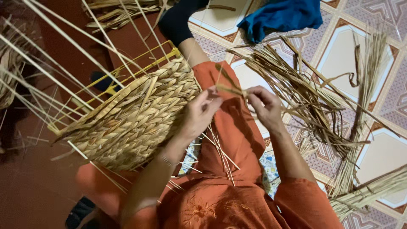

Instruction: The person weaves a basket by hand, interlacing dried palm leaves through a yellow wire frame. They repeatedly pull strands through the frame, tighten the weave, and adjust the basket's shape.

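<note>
Dried grass strand (pixel 231 90): pinched between left hand (pixel 199 113) and right hand (pixel 263 104), both closed on it above the lap. Judged light, limp, brittle if kinked; best gripped near its end. Half-woven basket (pixel 135 116) rests just beside left hand; loose grass bundle (pixel 313 97) lies on tiled floor (pixel 339 55)

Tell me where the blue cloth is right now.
In the head view, the blue cloth lies on the tiled floor at the top edge, right of centre, just above the loose pile of dried straw.
</note>
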